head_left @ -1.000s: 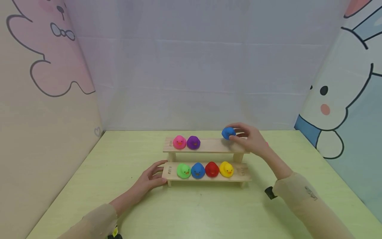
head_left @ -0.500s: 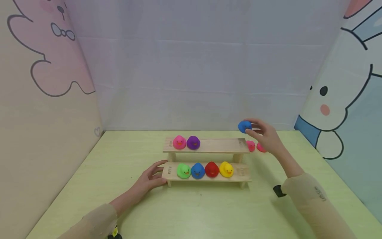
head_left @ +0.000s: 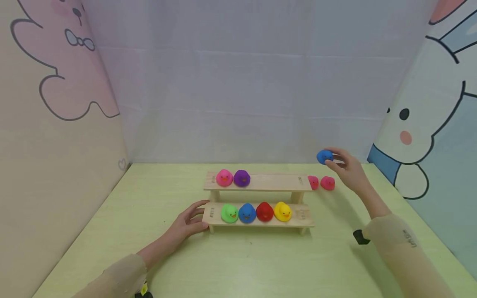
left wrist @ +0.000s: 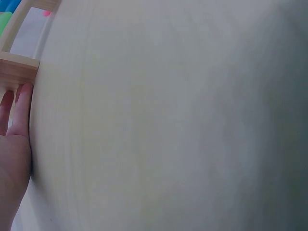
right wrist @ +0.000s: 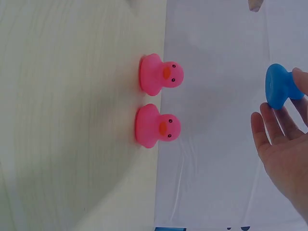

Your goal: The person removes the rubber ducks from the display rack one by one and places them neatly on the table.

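Note:
My right hand [head_left: 349, 169] pinches a blue rubber duck [head_left: 322, 157] between thumb and fingers, raised above the table behind two pink ducks [right wrist: 153, 74]. The right wrist view shows the held duck's underside toward the camera. With thumb in front and fingers behind, my left hand [head_left: 184, 222] holds the left end of a two-tier wooden stand [head_left: 275, 181]. Pink [head_left: 224, 178] and purple [head_left: 242, 178] ducks sit at the left of its upper tier. Along the lower tier stand green [head_left: 229, 213], blue [head_left: 247, 212], red [head_left: 265, 212] and yellow [head_left: 283, 211] ducks.
The two pink ducks rest on the pale table [head_left: 238, 260] just right of the stand; its upper tier partly hides one in the head view. A white cloth [head_left: 223, 82] hangs behind, and panels with cartoon animals [head_left: 421, 124] flank the table.
My right hand has carried the blue duck up off the stand's upper tier and to the right, uncovering the two pink ducks. My left hand has stayed put.

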A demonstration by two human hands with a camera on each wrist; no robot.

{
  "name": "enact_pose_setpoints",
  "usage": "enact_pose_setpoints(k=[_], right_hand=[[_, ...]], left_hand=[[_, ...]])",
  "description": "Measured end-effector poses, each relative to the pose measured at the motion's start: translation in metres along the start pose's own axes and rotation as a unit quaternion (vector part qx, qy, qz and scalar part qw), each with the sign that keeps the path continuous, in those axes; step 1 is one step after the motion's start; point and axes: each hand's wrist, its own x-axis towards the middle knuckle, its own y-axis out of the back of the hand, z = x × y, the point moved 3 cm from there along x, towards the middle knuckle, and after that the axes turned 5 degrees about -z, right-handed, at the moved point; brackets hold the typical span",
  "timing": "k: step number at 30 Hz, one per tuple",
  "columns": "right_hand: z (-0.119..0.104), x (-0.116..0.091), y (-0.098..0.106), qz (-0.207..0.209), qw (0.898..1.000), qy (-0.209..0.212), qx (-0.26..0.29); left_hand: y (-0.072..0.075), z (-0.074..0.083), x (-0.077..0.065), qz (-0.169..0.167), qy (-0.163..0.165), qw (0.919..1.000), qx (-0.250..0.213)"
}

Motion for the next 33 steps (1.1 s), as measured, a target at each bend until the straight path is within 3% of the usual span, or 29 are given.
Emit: enact_pose_setpoints(k=[17, 25, 33], right_hand=[[0.049, -0.009, 0.017, 0.012, 0.999, -0.041, -0.028], [0.069, -0.014, 0.019, 0.029, 0.999, -0.02, -0.023], [0.085, -0.022, 0.017, -0.008, 0.999, -0.029, -0.035]], left_hand=[[0.001, -0.002, 0.001, -0.001, -0.006, 1.0, 0.003], [0.001, -0.001, 0.0, -0.002, -0.008, 1.0, 0.003], [0.0, 0.0, 0.0, 0.003, -0.005, 0.9999, 0.009]])
